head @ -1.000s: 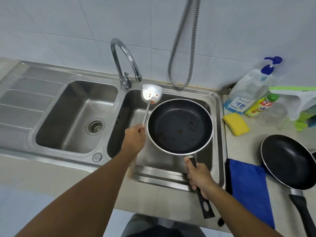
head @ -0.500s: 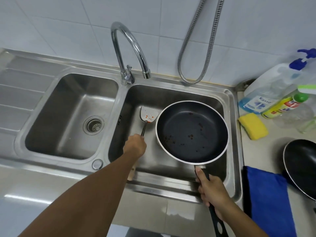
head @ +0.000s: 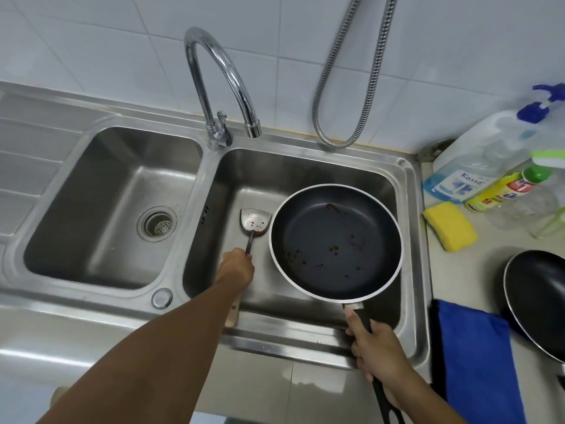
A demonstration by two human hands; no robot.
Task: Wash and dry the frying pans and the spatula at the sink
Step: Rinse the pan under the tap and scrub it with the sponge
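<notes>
A dirty black frying pan (head: 334,243) with a white rim hangs over the right sink basin (head: 305,166); my right hand (head: 377,359) grips its black handle at the front edge. My left hand (head: 237,267) holds the handle of a steel spatula (head: 255,220), whose blade, spotted with red sauce, lies low in the same basin left of the pan. A second black frying pan (head: 538,298) sits on the counter at the far right.
The curved tap (head: 220,84) stands between the two basins, spout over the right one, with a metal hose (head: 348,87) on the wall. Left basin (head: 101,209) holds only its drain. A yellow sponge (head: 449,226), soap bottles (head: 477,166) and a blue cloth (head: 477,356) lie on the right counter.
My left hand has lowered the spatula from under the tap down into the right basin. The pan has come lower and slightly right, and my view has moved closer to the sink.
</notes>
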